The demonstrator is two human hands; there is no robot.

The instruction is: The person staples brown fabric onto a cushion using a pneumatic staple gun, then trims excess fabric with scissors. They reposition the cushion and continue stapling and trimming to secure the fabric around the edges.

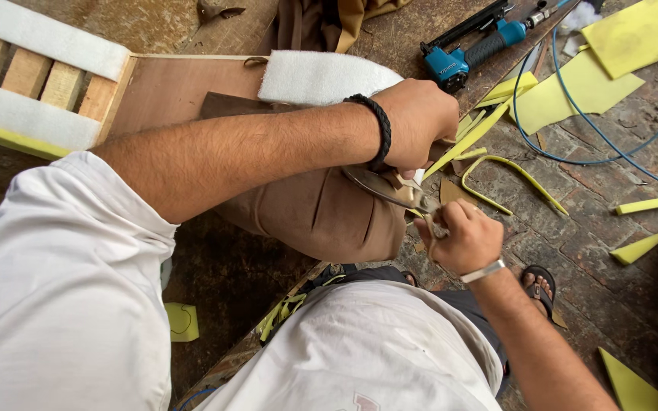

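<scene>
- The fingers of the left hand (419,122) are curling tight around the handles of a pair of scissors (387,188); the handles themselves are hiding under the fist, so only the metal blades are showing.
- The fingers of the right hand (467,240) are pinching a thin strip of brown fabric (434,225) right at the blade tips; where the strip ends is hard to make out.
- The blades are lying just over the edge of a brown fabric-covered cushion (317,217), which is bulging beneath the left forearm and partly hiding under it.
- A black braided wristband (379,129) is sitting on the left wrist, and a silver bracelet (483,271) is circling the right.
- A white foam pad (321,76) is resting on a wooden frame (169,84) just behind the cushion; the frame is running out of view at the left.
- Yellow foam scraps (512,171) are lying scattered on the brick floor (603,243) near the right hand.
- A blue staple gun (470,49) with a blue hose (611,144) is lying well apart, near the top edge, its tip cut off.
- A sandalled foot (540,285) is peeking out beside the right forearm.
</scene>
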